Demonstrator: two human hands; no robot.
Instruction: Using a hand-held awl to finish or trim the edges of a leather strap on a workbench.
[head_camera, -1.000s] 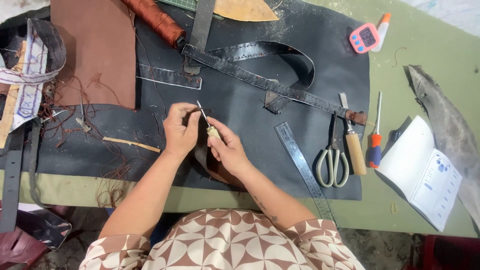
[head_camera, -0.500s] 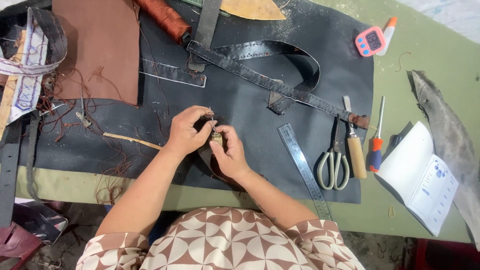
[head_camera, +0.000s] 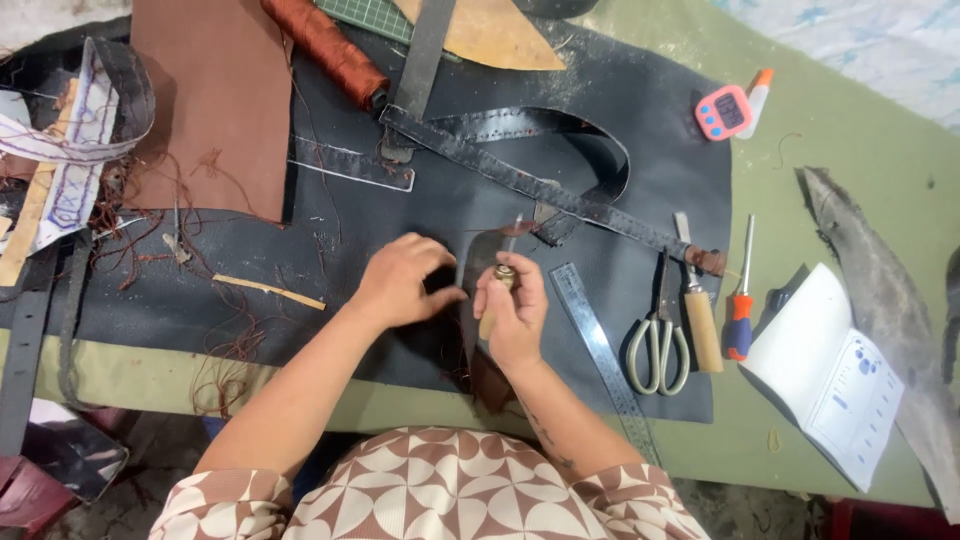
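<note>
Black leather strip (head_camera: 470, 268) pinched by left hand (head_camera: 400, 285) fingers; right hand (head_camera: 515, 315) fist wraps wooden-handled awl (head_camera: 497, 290), point up.

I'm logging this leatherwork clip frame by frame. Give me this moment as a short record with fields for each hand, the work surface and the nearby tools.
left hand: fingers bent, pressing on a dark leather piece
right hand: gripping a wooden-handled tool, metal tip pointing up and away from the person
surface: black leather sheet on a green table
right of hands: steel ruler, scissors, screwdriver, open booklet
far side: brown thread spool, black strap, pink timer
</note>
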